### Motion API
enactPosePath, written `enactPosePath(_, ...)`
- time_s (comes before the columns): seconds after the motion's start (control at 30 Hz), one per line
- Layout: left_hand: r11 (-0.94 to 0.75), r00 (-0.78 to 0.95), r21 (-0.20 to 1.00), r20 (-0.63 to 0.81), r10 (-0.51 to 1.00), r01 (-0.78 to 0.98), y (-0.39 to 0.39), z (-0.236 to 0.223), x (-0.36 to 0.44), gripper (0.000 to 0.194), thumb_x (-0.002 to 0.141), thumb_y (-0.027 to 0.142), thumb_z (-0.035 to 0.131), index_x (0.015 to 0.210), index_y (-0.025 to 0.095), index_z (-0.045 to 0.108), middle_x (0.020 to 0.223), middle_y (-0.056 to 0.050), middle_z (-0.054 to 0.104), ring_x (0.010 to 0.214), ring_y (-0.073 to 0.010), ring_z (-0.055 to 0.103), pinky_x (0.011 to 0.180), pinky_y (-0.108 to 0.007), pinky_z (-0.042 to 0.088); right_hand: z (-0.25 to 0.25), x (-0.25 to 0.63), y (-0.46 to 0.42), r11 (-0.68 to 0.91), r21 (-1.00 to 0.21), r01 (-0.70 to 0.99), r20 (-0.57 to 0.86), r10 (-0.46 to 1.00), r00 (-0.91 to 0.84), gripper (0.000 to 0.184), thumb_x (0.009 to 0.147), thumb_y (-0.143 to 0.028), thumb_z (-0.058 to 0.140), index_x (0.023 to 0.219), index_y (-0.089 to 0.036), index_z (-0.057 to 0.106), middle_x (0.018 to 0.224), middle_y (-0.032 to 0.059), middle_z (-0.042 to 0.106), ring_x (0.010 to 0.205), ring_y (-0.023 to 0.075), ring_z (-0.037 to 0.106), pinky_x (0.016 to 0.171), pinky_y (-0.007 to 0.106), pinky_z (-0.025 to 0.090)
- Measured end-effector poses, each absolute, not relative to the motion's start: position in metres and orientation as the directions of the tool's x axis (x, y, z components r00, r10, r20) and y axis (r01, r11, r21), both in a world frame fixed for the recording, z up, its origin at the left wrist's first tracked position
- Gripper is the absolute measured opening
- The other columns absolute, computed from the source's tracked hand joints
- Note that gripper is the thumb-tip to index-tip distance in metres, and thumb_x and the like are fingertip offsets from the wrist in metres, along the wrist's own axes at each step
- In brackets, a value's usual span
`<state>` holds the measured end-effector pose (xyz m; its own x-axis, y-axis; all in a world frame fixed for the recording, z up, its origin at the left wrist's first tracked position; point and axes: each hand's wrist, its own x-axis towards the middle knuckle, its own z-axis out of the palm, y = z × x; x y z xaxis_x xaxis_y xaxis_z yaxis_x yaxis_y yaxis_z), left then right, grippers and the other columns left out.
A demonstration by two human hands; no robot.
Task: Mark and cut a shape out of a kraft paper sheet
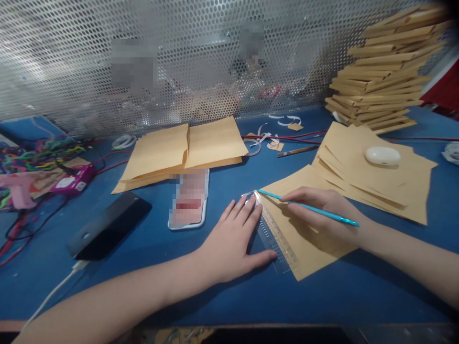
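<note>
My left hand (pixel 233 241) lies flat, fingers spread, pressing a clear plastic ruler (pixel 274 239) along the left edge of a sheet of brown paper (pixel 315 253). Between the fingers of my right hand (pixel 322 215) is a slim turquoise pen (pixel 322 213). Its tip meets the ruler's far end, near the paper's upper left corner. Beyond my right hand, more brown sheets (pixel 344 143) lie fanned out under a white rounded case (pixel 382 155).
Folded brown paper (pixel 215 143) and a phone (pixel 188 200) lie ahead. A black power bank (pixel 111 227) with a white cable, a pink glue gun (pixel 21 188) and a purple device (pixel 73 180) are left. A tall stack of folded brown paper (pixel 383 76) stands back right, by a perforated metal screen (pixel 201 57).
</note>
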<state>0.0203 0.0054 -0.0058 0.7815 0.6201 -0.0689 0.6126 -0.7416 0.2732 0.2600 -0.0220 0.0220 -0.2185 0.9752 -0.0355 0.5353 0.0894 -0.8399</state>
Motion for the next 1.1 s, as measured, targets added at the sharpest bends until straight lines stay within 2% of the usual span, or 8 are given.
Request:
enactPosePath(0.63,-0.746,0.777,0.272,-0.011,0.629,0.608,0.005,-0.010,0.020,0.091,0.083,0.077,0.035,0.148,0.013,0.024,0.154,-0.013,0.020,0.143,-0.0313,0.012,0.115,-0.053,0.015,0.018,0.262,-0.022,0.078,-0.845,0.529,-0.056,0.971,-0.232,0.026,0.087,-0.042,0.055,0.104,-0.024,0.065,0.104,0.0038,0.071,0.095,0.0235,0.067,0.082,0.035,0.053)
enactPosePath(0.97,-0.735,0.771,0.274,-0.042,0.636,0.621,0.006,-0.008,0.021,0.093,0.083,0.077,0.034,0.148,0.011,0.023,0.155,-0.012,0.015,0.143,-0.0312,0.008,0.116,-0.054,0.013,0.005,0.265,-0.018,0.112,-0.850,0.515,0.005,0.979,-0.205,0.024,0.086,-0.040,0.058,0.103,-0.025,0.067,0.100,0.0028,0.072,0.091,0.0228,0.069,0.079,0.034,0.054)
enactPosePath(1.1,-0.731,0.769,0.274,-0.050,0.638,0.625,0.005,-0.007,0.021,0.093,0.083,0.077,0.035,0.148,0.011,0.023,0.155,-0.012,0.014,0.144,-0.0312,0.007,0.116,-0.054,0.013,0.011,0.264,-0.019,0.103,-0.841,0.531,-0.023,0.974,-0.225,0.025,0.086,-0.039,0.056,0.103,-0.024,0.067,0.102,0.0041,0.072,0.092,0.0232,0.069,0.080,0.035,0.054)
